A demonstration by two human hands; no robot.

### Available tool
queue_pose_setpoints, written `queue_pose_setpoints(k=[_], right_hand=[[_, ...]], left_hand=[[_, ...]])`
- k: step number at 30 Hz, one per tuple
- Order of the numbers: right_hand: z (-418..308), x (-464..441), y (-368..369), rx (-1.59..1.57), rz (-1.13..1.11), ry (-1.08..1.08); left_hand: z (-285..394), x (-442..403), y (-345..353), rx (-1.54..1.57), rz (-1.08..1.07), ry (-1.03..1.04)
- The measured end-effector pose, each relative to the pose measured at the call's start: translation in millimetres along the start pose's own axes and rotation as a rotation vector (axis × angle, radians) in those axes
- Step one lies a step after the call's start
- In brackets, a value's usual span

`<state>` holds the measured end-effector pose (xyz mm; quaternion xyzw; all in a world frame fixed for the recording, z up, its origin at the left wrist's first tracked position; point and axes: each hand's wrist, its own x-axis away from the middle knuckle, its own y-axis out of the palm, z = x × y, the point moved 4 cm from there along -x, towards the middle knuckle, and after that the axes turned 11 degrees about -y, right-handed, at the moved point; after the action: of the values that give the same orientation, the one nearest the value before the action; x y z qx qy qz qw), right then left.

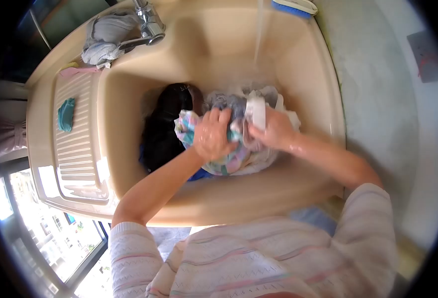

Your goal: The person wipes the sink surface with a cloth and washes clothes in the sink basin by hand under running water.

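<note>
In the beige sink [323, 94], my left hand [213, 135] is closed on a wet patterned garment [185, 124] in white, pink and teal. Beside it, my right hand [274, 130] grips a white strip of cloth [256, 111] bunched with greyish fabric. The two hands are close together over the pile, and their inner fingers are partly hidden by cloth. A grey wet cloth [231, 103] bulges just beyond the left hand. Dark clothing [161, 131] lies against the left wall of the basin. Some blue fabric [199, 175] shows under the pile.
A thin stream of water [259, 39] falls at the back. The chrome faucet [152, 27] stands at the back left, near a crumpled grey cloth [110, 35]. On the ribbed drainboard [79, 159] sits a small teal item [66, 114]. A blue-bristled brush [294, 7] rests on the rim.
</note>
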<state>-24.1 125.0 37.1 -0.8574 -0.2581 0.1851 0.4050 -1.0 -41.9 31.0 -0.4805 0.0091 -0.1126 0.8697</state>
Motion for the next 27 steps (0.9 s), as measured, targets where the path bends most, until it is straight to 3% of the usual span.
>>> queue_pose_setpoints(k=[3, 4, 7, 8, 10, 13, 16, 18, 19, 20, 22, 24, 25, 27], right_hand=[[-20.4, 20.1, 18.1, 0.125, -0.120, 0.042], [-17.7, 21.0, 26.1, 0.147, -0.065, 0.027], [18.9, 11.6, 50.1, 0.091, -0.024, 0.232], [35.4, 5.3, 49.7, -0.106, -0.021, 0.449], [101.1, 2.9, 81.8, 0.039, -0.079, 0.564], [164.9, -32.1, 105.3, 0.257, -0.312, 0.543], [191.6, -73.4, 92.1, 0.416, -0.536, 0.559], [254.4, -64.1, 125.7, 0.336, -0.203, 0.418], [214.6, -81.5, 102.6, 0.295, -0.031, 0.339], [172.6, -78.3, 62.3, 0.140, 0.282, 0.273], [212.3, -92.3, 52.0, 0.004, -0.379, 0.301], [219.5, -107.3, 21.2, -0.116, -0.723, 0.408], [201.4, -118.2, -12.8, -0.170, -0.741, 0.503], [173.9, -130.4, -35.5, -0.404, -0.052, 0.643]], left_hand=[[2.5, 31.9, 0.8, 0.027, -0.012, 0.050], [-1.5, 29.2, 4.4, 0.015, -0.020, 0.046], [-17.6, 7.8, 29.0, -0.008, -0.043, 0.000], [-23.7, -5.9, 42.2, -0.011, -0.040, -0.023], [-30.8, -37.0, 70.0, -0.004, 0.047, -0.049], [-51.5, -92.0, 114.7, -0.020, 0.066, -0.172], [-58.4, -130.4, 117.9, -0.002, -0.096, -0.402], [-62.0, -138.7, 120.8, -0.073, -0.027, -0.329], [-58.4, -139.6, 108.3, -0.111, 0.015, -0.289], [-58.2, -134.8, 99.0, 0.038, -0.063, -0.324], [-51.9, -125.4, 73.7, 0.025, -0.137, -0.303], [-44.2, -119.8, 46.9, 0.124, -0.218, -0.243], [-47.7, -123.3, 37.4, 0.097, -0.029, -0.166], [-55.6, -134.7, 24.6, 0.044, 0.353, -0.015]])
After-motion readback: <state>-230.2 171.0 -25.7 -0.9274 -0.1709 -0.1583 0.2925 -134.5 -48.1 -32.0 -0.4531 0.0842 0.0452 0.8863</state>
